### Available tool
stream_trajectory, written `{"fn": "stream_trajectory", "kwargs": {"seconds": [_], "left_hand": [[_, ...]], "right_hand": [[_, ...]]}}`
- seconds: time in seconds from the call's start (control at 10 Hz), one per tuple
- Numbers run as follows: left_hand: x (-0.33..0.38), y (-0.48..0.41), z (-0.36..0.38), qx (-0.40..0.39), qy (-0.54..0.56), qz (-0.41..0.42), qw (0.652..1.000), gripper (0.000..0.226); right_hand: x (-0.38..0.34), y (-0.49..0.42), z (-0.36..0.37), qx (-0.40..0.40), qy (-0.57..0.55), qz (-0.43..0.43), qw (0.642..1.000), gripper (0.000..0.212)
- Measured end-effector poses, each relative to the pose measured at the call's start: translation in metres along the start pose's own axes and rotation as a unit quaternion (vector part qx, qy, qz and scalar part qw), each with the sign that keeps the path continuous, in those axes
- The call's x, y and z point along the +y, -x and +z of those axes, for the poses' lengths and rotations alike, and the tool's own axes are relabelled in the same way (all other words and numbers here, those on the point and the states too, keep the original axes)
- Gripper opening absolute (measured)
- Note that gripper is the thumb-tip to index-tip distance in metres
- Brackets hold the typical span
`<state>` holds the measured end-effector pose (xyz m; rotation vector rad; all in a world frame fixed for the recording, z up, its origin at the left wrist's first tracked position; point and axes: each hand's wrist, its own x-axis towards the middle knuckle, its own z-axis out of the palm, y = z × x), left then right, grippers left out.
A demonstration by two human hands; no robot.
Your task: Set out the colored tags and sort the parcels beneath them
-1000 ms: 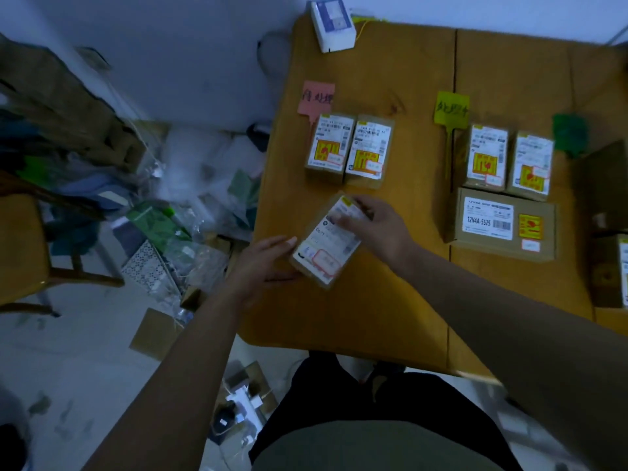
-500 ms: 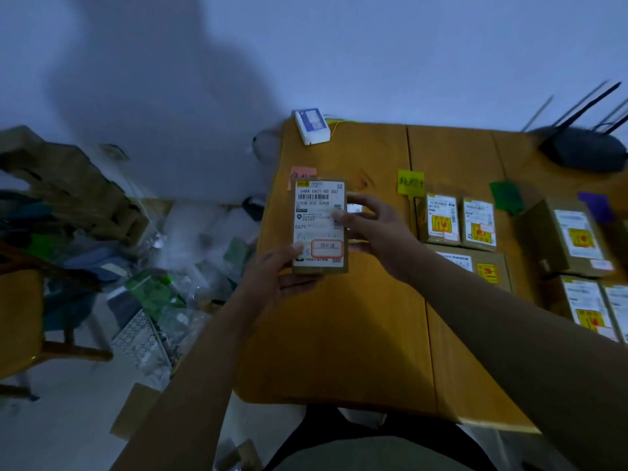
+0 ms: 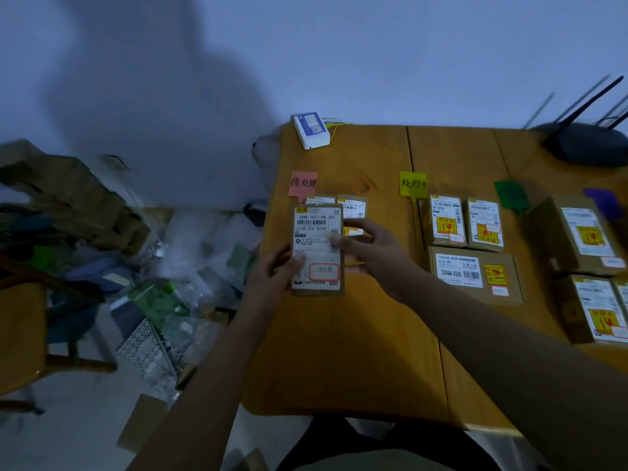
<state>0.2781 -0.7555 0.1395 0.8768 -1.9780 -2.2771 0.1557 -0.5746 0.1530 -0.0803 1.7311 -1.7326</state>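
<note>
Head view: over the wooden table (image 3: 356, 334) a labelled cardboard parcel (image 3: 317, 249) is held upright between both hands, just below the pink tag (image 3: 303, 183). The left hand (image 3: 272, 278) clasps its lower left edge, thumb on the label; the right hand (image 3: 370, 249) pinches its right edge with curled fingers.

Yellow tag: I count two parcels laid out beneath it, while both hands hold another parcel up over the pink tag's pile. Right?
Not quite. The head view shows three parcels beneath the yellow tag: two small ones side by side and a wider box below them. The rest holds: left hand and right hand grip the held parcel below the pink tag.
</note>
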Motion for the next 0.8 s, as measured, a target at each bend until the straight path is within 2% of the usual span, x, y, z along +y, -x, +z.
{"fn": "stream_trajectory", "kwargs": {"seconds": [0.1,0.3,0.4,0.7,0.8], "left_hand": [[-0.017,-0.013,-0.004,0.041,-0.005,-0.011,0.999,0.050],[-0.076,-0.044,-0.005,0.036,-0.091,-0.091,0.991,0.047],[-0.098,-0.063,-0.007,0.045,-0.146,-0.096,0.984,0.039],[-0.118,-0.102,-0.007,0.068,-0.240,-0.084,0.965,0.032],[-0.117,-0.102,-0.005,0.088,-0.221,-0.091,0.967,0.041]], "right_hand": [[0.023,-0.007,0.005,0.021,-0.005,0.031,0.999,0.050],[0.080,-0.025,0.018,0.062,0.094,0.100,0.989,0.051],[0.100,-0.038,0.022,0.077,0.124,0.127,0.981,0.054],[0.121,-0.077,0.028,0.072,0.083,0.176,0.978,0.041],[0.120,-0.078,0.025,0.082,0.089,0.180,0.976,0.042]]}}
